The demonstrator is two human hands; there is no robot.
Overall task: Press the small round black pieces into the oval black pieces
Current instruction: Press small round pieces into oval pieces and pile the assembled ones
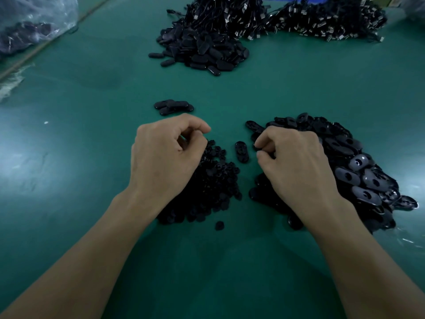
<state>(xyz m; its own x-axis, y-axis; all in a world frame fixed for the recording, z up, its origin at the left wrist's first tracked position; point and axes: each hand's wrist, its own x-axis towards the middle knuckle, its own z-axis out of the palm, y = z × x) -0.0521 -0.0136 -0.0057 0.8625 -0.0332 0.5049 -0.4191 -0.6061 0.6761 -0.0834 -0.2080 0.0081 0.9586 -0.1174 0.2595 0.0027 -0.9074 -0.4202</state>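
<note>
A heap of small round black pieces (211, 187) lies on the green table under my left hand (164, 155). That hand's fingers are curled over the heap's far edge, and what they hold is hidden. To the right spreads a heap of oval black pieces (358, 171). My right hand (292, 162) rests on its left edge with thumb and fingers pinching an oval piece there. One oval piece (241, 151) lies alone between my two hands, hollow side up.
A small group of oval pieces (173, 106) sits just beyond my left hand. Farther back rise a large pile of ovals with cords (207, 44) and a pile of cords with metal ends (326, 21). A clear plastic bag (34, 21) lies at the far left.
</note>
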